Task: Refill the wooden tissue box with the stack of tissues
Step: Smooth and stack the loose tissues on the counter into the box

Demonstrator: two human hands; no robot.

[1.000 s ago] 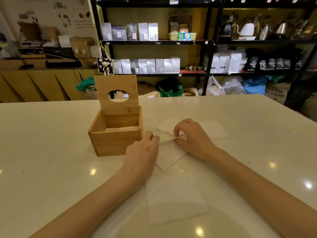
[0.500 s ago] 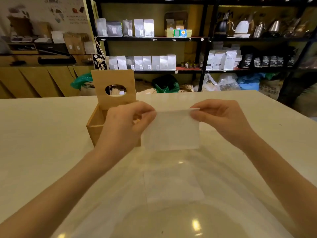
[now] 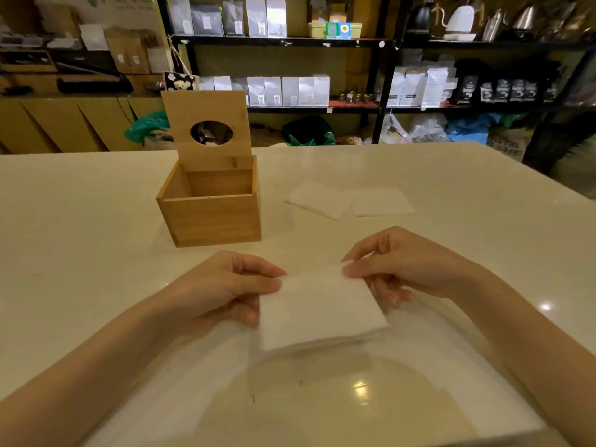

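Both hands are pinching a folded white tissue (image 3: 319,308) between them, just above the bench (image 3: 80,253): the left hand (image 3: 225,288) is gripping its left edge between thumb and fingers, and the right hand (image 3: 409,266) is gripping its upper right corner. The wooden tissue box (image 3: 209,208) is standing beyond the left hand, its lid (image 3: 206,130) tilted up. Two more tissues (image 3: 348,201) are lying flat right of the box.

one head-worn view — looking forward and down, close over the table (image 3: 96,253), shelves (image 3: 290,43) beyond.
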